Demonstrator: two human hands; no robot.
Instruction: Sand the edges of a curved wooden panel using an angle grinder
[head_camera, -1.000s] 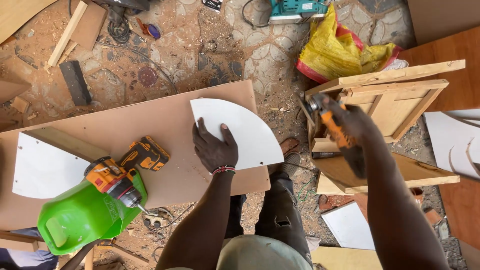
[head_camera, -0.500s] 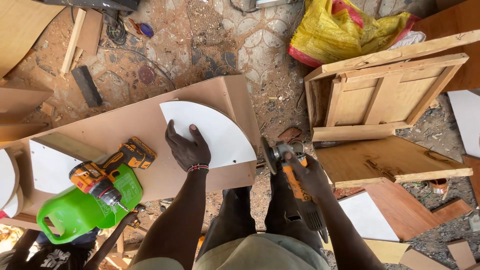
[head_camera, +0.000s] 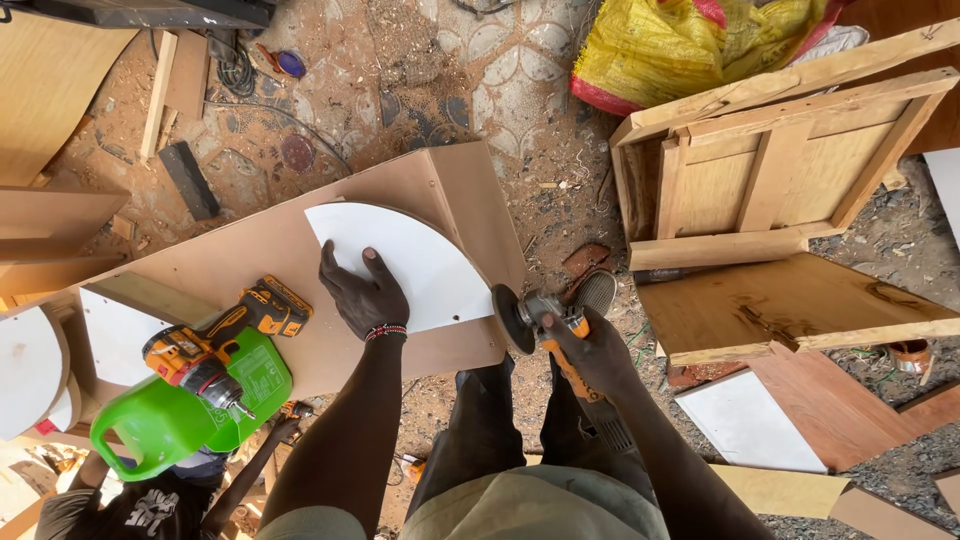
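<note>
Sawdust-strewn floor, smooth brown board (head_camera: 300, 250), my left hand (head_camera: 362, 292) spread flat on white quarter-round panel (head_camera: 410, 262), right hand (head_camera: 590, 355) gripping orange angle grinder (head_camera: 545, 320).

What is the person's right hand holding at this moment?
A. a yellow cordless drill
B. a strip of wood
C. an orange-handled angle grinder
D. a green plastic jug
C: the right hand grips the orange-handled angle grinder, its disc close to the edge of the white quarter-round panel that the left hand presses flat on the brown board.
</note>
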